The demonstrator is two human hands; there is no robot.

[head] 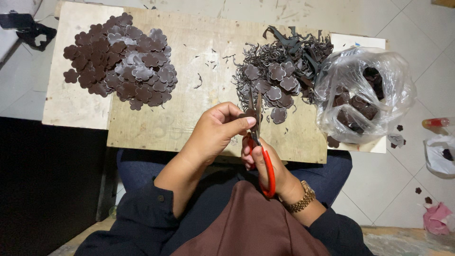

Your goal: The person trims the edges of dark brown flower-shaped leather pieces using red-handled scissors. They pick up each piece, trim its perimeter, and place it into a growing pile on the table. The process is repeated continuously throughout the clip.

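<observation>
- I see a small dark brown flower-shaped piece (247, 114) held over the near edge of the counter (189, 71), pinched at the fingertips of my left hand (215, 132).
- The left grip is closed on that piece, thumb on top and fingers curled under it.
- The blades of the scissors (258, 142) point away from me and meet the piece from its right side; they look only slightly parted.
- My right hand (265, 166) is closed around the red handles of the scissors, near my lap, with a gold-coloured watch (303, 199) on the wrist.
- Just beyond the blades, towards the far right, lies a tangled pile of uncut pieces and trimmings (284, 71).
- On the far left of the counter sits a separate pile of neat cut flower shapes (123, 61), well apart from my hands.
- At the right edge a clear plastic bag (362, 95) holds more dark pieces.
- On the tiled floor (393, 180) to the right lie a few stray brown bits, a white bag (441, 154) and a pink scrap (436, 218).
</observation>
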